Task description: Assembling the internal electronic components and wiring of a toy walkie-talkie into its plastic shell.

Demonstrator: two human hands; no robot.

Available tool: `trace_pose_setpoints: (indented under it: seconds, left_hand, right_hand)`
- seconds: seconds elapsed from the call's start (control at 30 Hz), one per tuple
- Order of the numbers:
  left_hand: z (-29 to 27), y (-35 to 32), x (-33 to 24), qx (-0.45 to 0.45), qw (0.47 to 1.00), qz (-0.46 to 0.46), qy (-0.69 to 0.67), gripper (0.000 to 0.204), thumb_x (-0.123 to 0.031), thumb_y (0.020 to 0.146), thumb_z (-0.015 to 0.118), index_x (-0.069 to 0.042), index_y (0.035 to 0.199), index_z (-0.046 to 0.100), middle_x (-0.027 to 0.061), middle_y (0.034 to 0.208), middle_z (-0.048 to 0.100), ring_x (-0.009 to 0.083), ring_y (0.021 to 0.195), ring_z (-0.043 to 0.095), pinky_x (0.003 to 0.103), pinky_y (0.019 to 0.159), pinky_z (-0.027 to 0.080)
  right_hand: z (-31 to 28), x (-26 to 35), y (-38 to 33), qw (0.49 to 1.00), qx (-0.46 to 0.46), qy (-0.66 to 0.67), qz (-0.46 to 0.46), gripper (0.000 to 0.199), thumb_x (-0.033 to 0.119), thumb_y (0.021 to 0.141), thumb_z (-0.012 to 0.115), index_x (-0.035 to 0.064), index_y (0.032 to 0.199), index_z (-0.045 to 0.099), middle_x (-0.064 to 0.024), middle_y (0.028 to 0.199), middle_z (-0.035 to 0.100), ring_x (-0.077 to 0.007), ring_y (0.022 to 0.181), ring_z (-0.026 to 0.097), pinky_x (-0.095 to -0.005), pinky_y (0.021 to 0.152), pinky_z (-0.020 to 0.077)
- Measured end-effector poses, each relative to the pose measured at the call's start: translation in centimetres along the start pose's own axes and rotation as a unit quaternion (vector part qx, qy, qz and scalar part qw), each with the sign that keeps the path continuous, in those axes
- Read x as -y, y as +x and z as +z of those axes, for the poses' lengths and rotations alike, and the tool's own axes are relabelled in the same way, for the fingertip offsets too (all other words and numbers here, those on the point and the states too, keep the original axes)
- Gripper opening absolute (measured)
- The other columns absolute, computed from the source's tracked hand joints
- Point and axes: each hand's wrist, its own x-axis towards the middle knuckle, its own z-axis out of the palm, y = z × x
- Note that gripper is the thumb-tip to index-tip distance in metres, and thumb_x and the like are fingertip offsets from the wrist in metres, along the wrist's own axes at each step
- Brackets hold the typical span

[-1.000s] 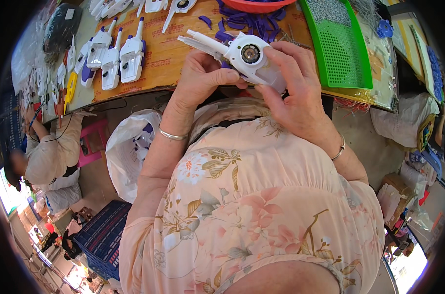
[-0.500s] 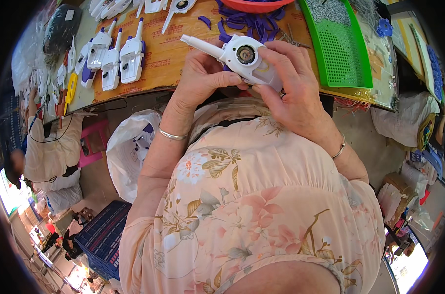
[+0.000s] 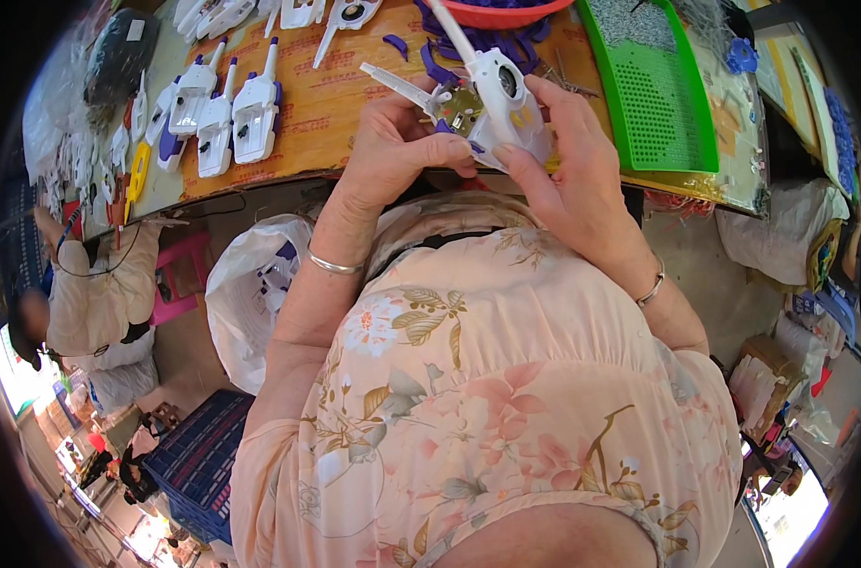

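Just above the wooden table's (image 3: 336,142) near edge, the right hand (image 3: 568,180) grips a white toy shell (image 3: 506,99). The left hand (image 3: 397,147) pinches its other half (image 3: 402,87). The little green board (image 3: 464,109) between them might slip out if they tilt.

We see a smooth, glossy white plastic shell (image 3: 506,95) in our hands, with a dull metal-looking plate (image 3: 464,109) beside it. More white plastic housings (image 3: 232,118) lie on the table (image 3: 345,114), which looks like varnished wood with a soft sheen. The perforated tray (image 3: 653,90) is matt green plastic; small purple plastic pieces (image 3: 492,40) look smooth.
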Motion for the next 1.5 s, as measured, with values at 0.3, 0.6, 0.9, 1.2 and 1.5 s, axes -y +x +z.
trace_pose_setpoints:
  seconds: [0.3, 0.6, 0.9, 1.2, 1.5]
  left_hand:
    - [0.3, 0.2, -0.2, -0.023, 0.998, -0.044, 0.047, 0.053, -0.001, 0.075, 0.071, 0.003, 0.123, 0.049, 0.0112, 0.089, 0.066, 0.0199, 0.068, 0.066, 0.032, 0.061, 0.057]
    - [0.7, 0.2, -0.6, -0.014, 0.999, -0.026, 0.035, 0.042, 0.0, 0.074, 0.074, 0.003, 0.111, 0.055, 0.0081, 0.087, 0.065, 0.0173, 0.072, 0.066, 0.03, 0.064, 0.058]
    - [0.2, 0.3, -0.2, -0.014, 0.999, -0.046, 0.021, 0.035, -0.003, 0.075, 0.075, 0.004, 0.104, 0.056, 0.0108, 0.085, 0.066, 0.0198, 0.071, 0.067, 0.031, 0.063, 0.058]
    - [0.3, 0.2, -0.3, -0.014, 0.999, -0.048, 0.02, 0.035, -0.001, 0.076, 0.074, 0.002, 0.106, 0.056, 0.0093, 0.087, 0.065, 0.0182, 0.072, 0.066, 0.03, 0.063, 0.058]
    - [0.3, 0.3, -0.3, 0.005, 0.998, -0.038, 0.04, 0.041, 0.0, 0.075, 0.073, 0.002, 0.111, 0.053, 0.0085, 0.087, 0.065, 0.0178, 0.072, 0.067, 0.03, 0.064, 0.057]
  right_hand:
    - [0.6, -0.6, 1.8, 0.986, -0.071, -0.068, -0.138, 0.03, 0.01, 0.073, 0.069, 0.0055, 0.102, 0.062, -0.0144, 0.11, 0.057, -0.0355, 0.104, 0.048, -0.0452, 0.089, 0.0394]
    - [2.3, -0.9, 3.4, 0.986, -0.048, -0.069, -0.147, 0.012, 0.011, 0.071, 0.069, 0.0093, 0.083, 0.067, -0.0042, 0.098, 0.058, -0.0291, 0.097, 0.049, -0.0428, 0.082, 0.0372]
    - [3.0, -1.3, 3.5, 0.989, -0.02, 0.001, -0.146, 0.01, 0.005, 0.072, 0.065, 0.0084, 0.081, 0.066, -0.0029, 0.095, 0.059, -0.0264, 0.094, 0.051, -0.0406, 0.084, 0.0375]
    - [3.1, -1.2, 3.3, 0.987, -0.026, 0.003, -0.159, 0.013, 0.004, 0.072, 0.065, 0.0083, 0.084, 0.067, -0.0015, 0.093, 0.06, -0.0251, 0.093, 0.052, -0.041, 0.085, 0.0365]
    - [3.2, -1.3, 3.1, 0.993, -0.055, 0.034, -0.102, 0.012, 0.005, 0.075, 0.065, 0.0107, 0.085, 0.066, -0.002, 0.092, 0.06, -0.0246, 0.091, 0.053, -0.0416, 0.084, 0.0364]
